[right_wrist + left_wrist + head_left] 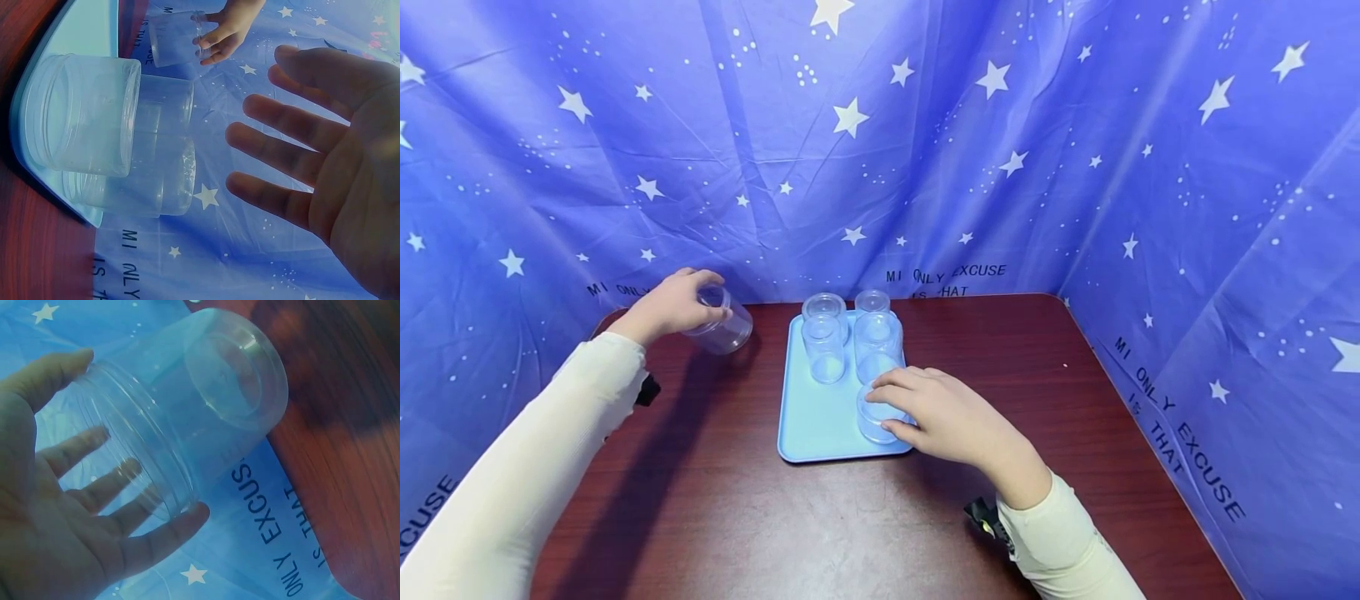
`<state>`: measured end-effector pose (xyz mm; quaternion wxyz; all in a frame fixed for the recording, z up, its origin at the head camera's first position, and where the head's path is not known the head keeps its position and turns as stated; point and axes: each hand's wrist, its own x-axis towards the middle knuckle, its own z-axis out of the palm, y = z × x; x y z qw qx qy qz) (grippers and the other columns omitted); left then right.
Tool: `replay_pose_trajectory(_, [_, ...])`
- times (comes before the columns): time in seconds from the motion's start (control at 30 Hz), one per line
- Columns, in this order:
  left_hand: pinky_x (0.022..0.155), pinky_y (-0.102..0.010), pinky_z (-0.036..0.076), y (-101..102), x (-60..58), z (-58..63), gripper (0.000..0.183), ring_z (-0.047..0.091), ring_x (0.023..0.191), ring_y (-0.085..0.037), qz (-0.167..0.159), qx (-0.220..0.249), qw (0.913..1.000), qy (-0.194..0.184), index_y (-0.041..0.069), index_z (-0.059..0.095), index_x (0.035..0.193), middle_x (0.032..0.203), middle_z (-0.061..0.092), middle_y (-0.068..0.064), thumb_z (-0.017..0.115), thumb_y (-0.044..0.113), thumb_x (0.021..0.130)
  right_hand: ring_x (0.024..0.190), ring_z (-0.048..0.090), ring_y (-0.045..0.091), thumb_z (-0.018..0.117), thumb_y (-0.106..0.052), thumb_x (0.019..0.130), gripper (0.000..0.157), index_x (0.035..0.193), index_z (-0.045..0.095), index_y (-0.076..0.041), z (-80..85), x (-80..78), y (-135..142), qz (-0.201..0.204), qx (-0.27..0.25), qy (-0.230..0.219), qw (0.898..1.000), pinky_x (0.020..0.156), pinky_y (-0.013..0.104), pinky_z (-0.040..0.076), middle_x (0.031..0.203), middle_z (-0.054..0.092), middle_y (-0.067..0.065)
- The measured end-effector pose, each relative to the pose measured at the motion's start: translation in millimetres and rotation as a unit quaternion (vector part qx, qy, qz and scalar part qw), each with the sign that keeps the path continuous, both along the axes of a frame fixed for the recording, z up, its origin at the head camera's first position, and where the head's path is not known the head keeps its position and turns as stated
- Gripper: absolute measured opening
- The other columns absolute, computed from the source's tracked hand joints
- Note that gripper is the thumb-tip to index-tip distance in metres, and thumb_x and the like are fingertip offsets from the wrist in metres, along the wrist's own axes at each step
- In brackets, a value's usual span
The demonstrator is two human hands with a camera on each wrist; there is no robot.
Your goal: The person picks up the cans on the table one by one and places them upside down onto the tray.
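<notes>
My left hand (676, 305) grips a clear plastic jar (734, 328) at the table's far left. In the left wrist view, thumb and fingers curl around its ringed rim; the jar (231, 381) is tilted, with its base facing away from the palm. Over the near right corner of a light blue tray (801, 429), my right hand (943, 412) hovers by a short clear jar (874, 427). The right wrist view shows that hand's fingers extended and apart from this jar (94, 119), whose ringed end faces the tray. Part of the jar is hidden by the fingers in the head view.
Several more clear jars stand on the tray's far half, among them a narrow one (826, 354) at left and another (878, 333) at right. Brown tabletop (1000, 358) surrounds the tray. A blue star-patterned curtain (925, 167) hangs behind and beside the table.
</notes>
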<state>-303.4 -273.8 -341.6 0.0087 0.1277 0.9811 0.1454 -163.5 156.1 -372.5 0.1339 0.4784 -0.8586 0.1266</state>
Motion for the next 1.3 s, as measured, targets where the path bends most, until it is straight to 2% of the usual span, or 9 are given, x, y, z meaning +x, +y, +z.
replay_pose_trajectory(0.27, [0.105, -0.070, 0.039, 1.9, 15.0, 0.8, 0.070, 0.047, 0.129, -0.053, 0.015, 0.034, 0.9992, 0.012, 0.002, 0.052, 0.142, 0.140, 0.047, -0.036, 0.075, 0.043, 0.090, 0.113, 0.064, 0.016, 0.075, -0.030, 0.094, 0.034, 0.125, 0.070, -0.018, 0.4, 0.4, -0.8, 0.001, 0.001, -0.002, 1.000, 0.097, 0.039, 0.053, 0.126, 0.066, -0.004])
replay_pose_trajectory(0.57, [0.107, -0.068, 0.038, 9.4, 31.2, -5.3, 0.069, 0.044, 0.132, -0.050, 0.041, 0.069, 0.9964, 0.028, 0.006, 0.052, 0.144, 0.142, 0.046, -0.032, 0.074, 0.043, 0.090, 0.112, 0.064, 0.015, 0.074, -0.029, 0.094, 0.032, 0.125, 0.070, -0.020, -0.8, 0.8, -0.1, 0.000, 0.005, -0.006, 1.000, 0.097, 0.038, 0.053, 0.125, 0.066, -0.006])
replay_pose_trajectory(0.83, [0.109, -0.064, 0.037, 12.1, 51.1, -5.6, 0.069, 0.043, 0.134, -0.046, 0.032, 0.097, 0.9924, 0.068, 0.005, 0.055, 0.141, 0.142, 0.049, -0.028, 0.076, 0.044, 0.089, 0.112, 0.064, 0.015, 0.076, -0.030, 0.093, 0.034, 0.125, 0.070, -0.019, 0.0, 0.4, -0.6, 0.001, 0.000, 0.000, 1.000, 0.097, 0.039, 0.053, 0.125, 0.066, -0.005])
replay_pose_trajectory(1.1, [0.110, -0.064, 0.036, 14.6, 66.9, -1.8, 0.072, 0.042, 0.136, -0.043, 0.032, 0.109, 0.9907, 0.075, 0.007, 0.054, 0.144, 0.144, 0.047, -0.027, 0.077, 0.048, 0.089, 0.112, 0.064, 0.015, 0.076, -0.030, 0.093, 0.033, 0.124, 0.070, -0.019, 0.6, 1.0, -0.8, 0.002, 0.000, 0.002, 1.000, 0.096, 0.039, 0.053, 0.125, 0.066, -0.005])
replay_pose_trajectory(1.3, [0.110, -0.064, 0.036, 20.0, 75.6, 1.7, 0.071, 0.043, 0.136, -0.043, 0.033, 0.117, 0.9879, 0.097, 0.008, 0.054, 0.144, 0.143, 0.049, -0.026, 0.078, 0.046, 0.088, 0.113, 0.064, 0.015, 0.075, -0.029, 0.094, 0.033, 0.125, 0.070, -0.019, 1.2, 1.6, 0.1, -0.001, 0.003, 0.000, 1.000, 0.097, 0.039, 0.053, 0.125, 0.066, -0.006])
